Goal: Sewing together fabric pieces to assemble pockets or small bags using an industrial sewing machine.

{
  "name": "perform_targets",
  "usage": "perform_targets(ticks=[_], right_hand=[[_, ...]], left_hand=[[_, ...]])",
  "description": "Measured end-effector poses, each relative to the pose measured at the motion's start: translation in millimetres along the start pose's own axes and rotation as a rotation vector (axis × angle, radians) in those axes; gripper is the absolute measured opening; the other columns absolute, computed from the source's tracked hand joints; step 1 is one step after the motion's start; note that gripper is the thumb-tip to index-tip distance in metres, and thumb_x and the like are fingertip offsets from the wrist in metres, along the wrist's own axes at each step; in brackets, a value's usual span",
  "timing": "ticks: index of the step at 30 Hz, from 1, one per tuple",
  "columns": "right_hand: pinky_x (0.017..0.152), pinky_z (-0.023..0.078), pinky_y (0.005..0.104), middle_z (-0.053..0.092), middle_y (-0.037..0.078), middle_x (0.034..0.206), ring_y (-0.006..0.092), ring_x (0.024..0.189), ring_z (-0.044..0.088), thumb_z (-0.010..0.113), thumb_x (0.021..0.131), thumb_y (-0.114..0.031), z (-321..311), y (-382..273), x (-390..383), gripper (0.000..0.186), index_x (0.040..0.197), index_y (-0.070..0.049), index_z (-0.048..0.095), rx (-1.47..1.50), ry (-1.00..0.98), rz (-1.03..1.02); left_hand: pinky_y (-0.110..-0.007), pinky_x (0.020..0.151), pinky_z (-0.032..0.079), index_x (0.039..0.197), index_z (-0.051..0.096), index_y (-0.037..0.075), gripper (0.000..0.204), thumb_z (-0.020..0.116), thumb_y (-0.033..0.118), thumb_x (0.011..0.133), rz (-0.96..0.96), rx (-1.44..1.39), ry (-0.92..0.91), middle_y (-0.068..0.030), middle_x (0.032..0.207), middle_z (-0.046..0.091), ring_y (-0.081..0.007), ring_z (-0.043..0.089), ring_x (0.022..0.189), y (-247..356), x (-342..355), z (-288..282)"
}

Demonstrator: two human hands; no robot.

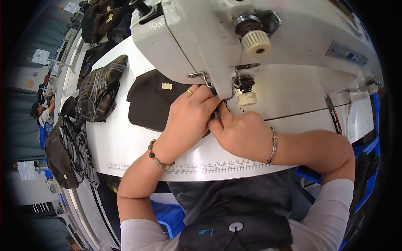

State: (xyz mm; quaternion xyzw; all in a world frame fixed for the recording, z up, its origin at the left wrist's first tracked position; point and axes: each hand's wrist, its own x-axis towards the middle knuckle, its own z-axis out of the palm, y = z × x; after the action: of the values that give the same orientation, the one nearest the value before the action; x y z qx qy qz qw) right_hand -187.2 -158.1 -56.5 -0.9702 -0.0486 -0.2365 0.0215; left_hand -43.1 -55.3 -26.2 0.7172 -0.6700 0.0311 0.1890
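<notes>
A white sewing machine (176, 29) overhangs the white table (113, 138), with a dark brown fabric piece (148, 102) bearing a small cream label lying beneath it. My left hand (186, 117) has bent fingers closed at the fabric's right edge, by the needle area. My right hand (238, 134) is beside it, index finger reaching toward the presser foot, other fingers curled, thumb and index at the fabric edge. The needle and the exact grip are hidden behind the fingers and the machine's head.
Plaid fabric (100, 90) and piles of dark and striped cloth (60, 152) lie at the left. Scissors (333, 115) rest at the right. A printed ruler (188, 169) runs along the front edge. A blue crate (167, 215) is below. Another person (42, 115) works at the far left.
</notes>
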Motion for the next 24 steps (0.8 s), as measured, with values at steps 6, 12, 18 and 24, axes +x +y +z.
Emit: perform_targets(ticks=[6, 12, 18, 24], right_hand=[[0.04, 0.046, 0.0294, 0.068, 0.027, 0.097, 0.0182, 0.046, 0.06, 0.062, 0.077, -0.013, 2.5, 7.0, 3.1, 0.012, 0.083, -0.003, 0.059, 0.028, 0.009, 0.019], [0.038, 0.047, 0.0324, 0.058, 0.011, 0.061, 0.0204, 0.047, 0.061, 0.062, 0.075, -0.013, 2.2, 9.7, 4.5, 0.013, 0.077, -0.001, 0.057, 0.098, 0.026, -0.004], [0.041, 0.047, 0.0309, 0.067, 0.034, 0.101, 0.0219, 0.048, 0.062, 0.061, 0.077, -0.013, 4.9, 9.4, 5.0, 0.012, 0.079, -0.003, 0.054, 0.071, -0.003, -0.002], [0.047, 0.049, 0.0365, 0.063, 0.01, 0.072, 0.0238, 0.058, 0.065, 0.066, 0.086, -0.033, 1.1, 13.9, 5.8, 0.031, 0.081, -0.004, 0.061, 0.224, 0.007, 0.036]], left_hand=[[-0.035, 0.069, 0.053, 0.097, 0.073, 0.006, 0.028, 0.072, 0.005, 0.068, -0.025, -0.027, 0.032, -0.0056, 0.092, 0.063, -0.0267, 0.061, 0.086, -5.6, 1.7, 3.9], [-0.035, 0.06, 0.047, 0.098, 0.072, -0.001, 0.013, 0.068, 0.009, 0.089, -0.086, -0.181, 0.12, -0.014, 0.072, 0.063, -0.0282, 0.061, 0.064, -33.9, 3.0, -14.6], [-0.039, 0.06, 0.047, 0.102, 0.068, -0.002, 0.019, 0.069, 0.01, 0.087, -0.048, -0.055, 0.015, -0.0188, 0.078, 0.065, -0.0359, 0.06, 0.065, -48.1, -1.5, -11.4], [-0.039, 0.059, 0.054, 0.122, 0.064, 0.005, 0.042, 0.066, 0.032, 0.09, -0.138, 0.349, -0.121, -0.0133, 0.091, 0.072, -0.0303, 0.068, 0.069, -16.9, -19.2, -25.2]])
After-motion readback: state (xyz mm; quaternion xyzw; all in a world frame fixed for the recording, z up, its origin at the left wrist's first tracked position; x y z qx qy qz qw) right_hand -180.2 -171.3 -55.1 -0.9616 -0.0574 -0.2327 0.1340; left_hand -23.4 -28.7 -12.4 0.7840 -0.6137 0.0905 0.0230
